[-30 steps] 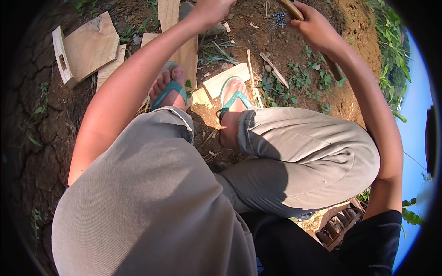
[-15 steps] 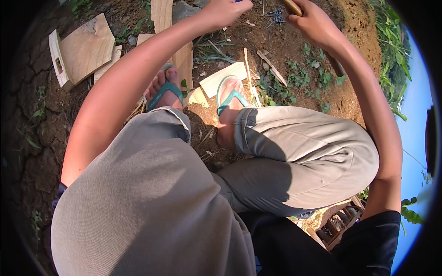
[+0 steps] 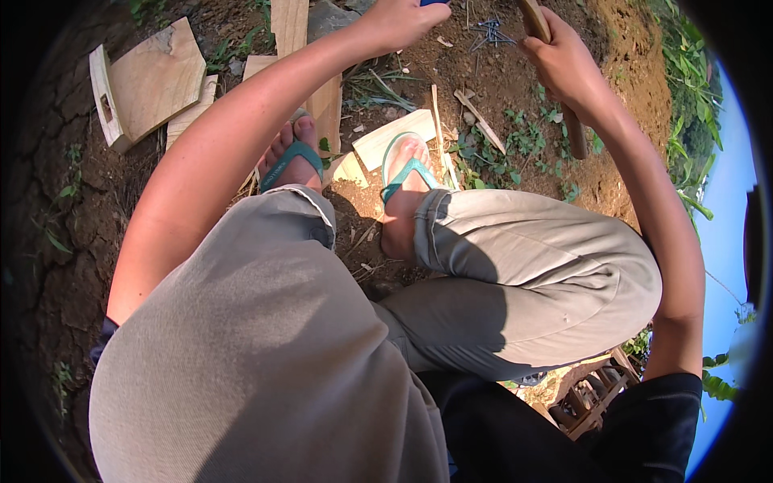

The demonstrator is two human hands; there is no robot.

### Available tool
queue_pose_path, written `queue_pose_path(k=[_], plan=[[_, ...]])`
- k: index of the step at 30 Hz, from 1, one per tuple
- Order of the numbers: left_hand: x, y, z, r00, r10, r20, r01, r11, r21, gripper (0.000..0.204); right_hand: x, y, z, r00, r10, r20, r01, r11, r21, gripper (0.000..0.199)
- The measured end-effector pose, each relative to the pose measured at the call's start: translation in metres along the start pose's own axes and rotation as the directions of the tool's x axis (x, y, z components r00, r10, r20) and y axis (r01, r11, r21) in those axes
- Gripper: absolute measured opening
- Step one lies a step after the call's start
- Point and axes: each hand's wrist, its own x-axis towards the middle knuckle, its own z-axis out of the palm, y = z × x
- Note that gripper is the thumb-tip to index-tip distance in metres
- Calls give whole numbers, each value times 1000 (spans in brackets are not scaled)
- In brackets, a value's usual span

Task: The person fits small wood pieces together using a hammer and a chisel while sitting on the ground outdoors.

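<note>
At the top edge, my left hand (image 3: 403,24) is closed on a blue object (image 3: 435,2); only a sliver of it shows, so its kind cannot be told. To its right, my right hand (image 3: 568,64) wraps round a brown wooden tool handle (image 3: 575,135). One end of the handle sticks out below the palm; the upper end runs out of the picture, so any head on it is hidden. On the soil between the two hands lies a small pile of nails (image 3: 493,34).
Wooden boards lie at the left, one an angled panel (image 3: 161,76) beside a slotted piece (image 3: 106,101). A small wood block (image 3: 390,138) sits by my sandalled feet, with thin wood strips (image 3: 481,121) near. Weeds grow on the right, and a wooden rack (image 3: 592,398) stands behind my leg.
My right hand has shifted slightly right and down, and the handle in it now stands more upright. My left hand keeps its grip, moved a little to the right.
</note>
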Motion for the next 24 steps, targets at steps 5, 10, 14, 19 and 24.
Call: queue_pose_path(k=[5,10,14,19,24], plan=[[0,12,-3,989,-144,34,145,987,-61,20,4,6,2,1000,7,-1,-7,1000,12,27],[1,-4,-5,999,-51,6,51,997,-55,19,5,1,9,1000,-14,27,14,1000,16,28],[2,-1,-4,999,-42,3,42,998,-54,19,7,5,7,1000,-4,-3,4,1000,12,28],[5,0,0,994,-88,57,90,996,-25,19,13,21,8,986,-156,57,164,968,-189,23],[3,-6,-2,997,-55,55,56,998,-27,18,13,16,13,985,-169,26,171,979,-114,16]])
